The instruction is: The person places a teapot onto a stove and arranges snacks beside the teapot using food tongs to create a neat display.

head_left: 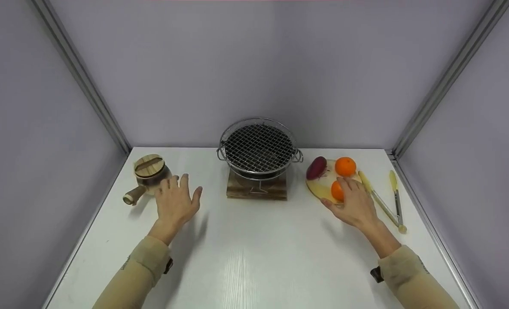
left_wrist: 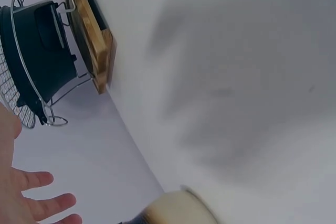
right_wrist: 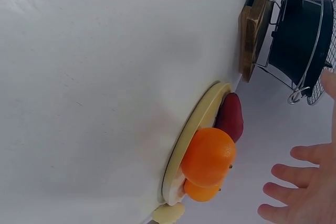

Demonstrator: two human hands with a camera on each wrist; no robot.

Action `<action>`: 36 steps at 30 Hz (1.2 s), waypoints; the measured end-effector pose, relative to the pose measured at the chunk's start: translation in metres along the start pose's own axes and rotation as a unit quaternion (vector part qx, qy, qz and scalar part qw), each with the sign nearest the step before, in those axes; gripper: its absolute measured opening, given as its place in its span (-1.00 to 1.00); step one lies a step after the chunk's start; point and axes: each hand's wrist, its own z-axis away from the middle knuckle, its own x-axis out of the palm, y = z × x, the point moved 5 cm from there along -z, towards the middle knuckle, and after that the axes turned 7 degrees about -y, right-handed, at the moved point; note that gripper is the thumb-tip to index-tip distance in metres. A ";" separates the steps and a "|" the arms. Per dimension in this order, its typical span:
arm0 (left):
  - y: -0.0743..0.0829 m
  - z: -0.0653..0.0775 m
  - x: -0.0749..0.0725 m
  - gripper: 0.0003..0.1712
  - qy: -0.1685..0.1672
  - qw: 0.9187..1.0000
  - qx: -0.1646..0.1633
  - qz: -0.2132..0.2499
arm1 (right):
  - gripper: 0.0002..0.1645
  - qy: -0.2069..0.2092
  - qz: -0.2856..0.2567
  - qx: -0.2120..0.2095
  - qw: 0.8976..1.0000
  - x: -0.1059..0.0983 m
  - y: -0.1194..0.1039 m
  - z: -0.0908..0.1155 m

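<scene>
My left hand (head_left: 176, 202) hovers with fingers spread beside a small teapot (head_left: 152, 172) that has a wooden lid and a side handle. Its fingertips overlap the pot in the head view; the left wrist view shows the palm holding nothing. Over the round plate (head_left: 312, 187) on the right is my right hand (head_left: 354, 203), fingers extended and apart from the fruit in the right wrist view. The near orange (right_wrist: 208, 157) lies partly under that hand in the head view. Behind it sit another orange (head_left: 345, 166) and a dark red sweet potato (head_left: 316, 168).
A round grill (head_left: 259, 148) with a wire mesh top stands on a wooden base (head_left: 257, 193) at the back middle. Right of the plate lie open tongs (head_left: 385, 207) with yellow tips. Walls enclose the white table (head_left: 254, 249) at the back and sides.
</scene>
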 end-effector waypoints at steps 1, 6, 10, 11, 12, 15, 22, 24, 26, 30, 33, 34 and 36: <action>-0.002 0.000 -0.002 -0.17 0.004 1.000 -0.001 -0.001 | 0.09 0.002 0.000 -0.001 1.000 0.000 0.000 0.000; -0.012 0.001 -0.010 -0.24 0.025 1.000 -0.002 -0.005 | -0.07 0.021 -0.003 -0.016 1.000 0.000 -0.004 0.000; -0.017 0.001 -0.015 -0.26 0.034 0.999 -0.002 -0.016 | -0.20 0.027 0.000 -0.025 0.999 0.002 -0.008 -0.001; -0.019 0.001 -0.016 -0.26 0.033 0.999 -0.004 -0.018 | -0.22 0.027 0.002 -0.028 0.999 0.003 -0.009 -0.001; -0.020 0.001 -0.016 -0.26 0.033 0.999 -0.005 -0.019 | -0.25 0.027 0.003 -0.031 0.999 0.004 -0.010 -0.001; -0.024 0.001 -0.017 -0.26 0.038 0.999 -0.007 -0.022 | -0.33 0.030 0.002 -0.039 0.999 0.006 -0.014 -0.001; -0.036 0.001 -0.020 -0.34 0.055 0.998 -0.016 -0.022 | -0.45 0.034 0.005 -0.055 0.998 0.009 -0.022 -0.003; -0.039 0.002 -0.019 -0.34 0.054 0.998 -0.022 -0.025 | -0.49 0.036 0.005 -0.061 0.997 0.010 -0.023 -0.003; -0.042 0.001 -0.019 -0.32 0.050 0.998 -0.026 -0.028 | -0.55 0.044 0.006 -0.070 0.997 0.010 -0.025 -0.003; -0.046 0.000 -0.017 -0.27 0.043 0.998 -0.031 -0.034 | -0.65 0.068 0.017 -0.093 0.993 0.013 -0.028 -0.002; -0.049 0.000 -0.017 -0.26 0.042 0.998 -0.035 -0.035 | -0.68 0.087 0.022 -0.115 0.989 0.014 -0.033 -0.002; -0.050 0.001 -0.017 -0.26 0.043 0.998 -0.035 -0.036 | -0.69 0.091 0.024 -0.122 0.988 0.015 -0.035 -0.003; -0.052 0.002 -0.017 -0.28 0.048 0.998 -0.036 -0.036 | -0.71 0.096 0.026 -0.131 0.986 0.016 -0.039 -0.004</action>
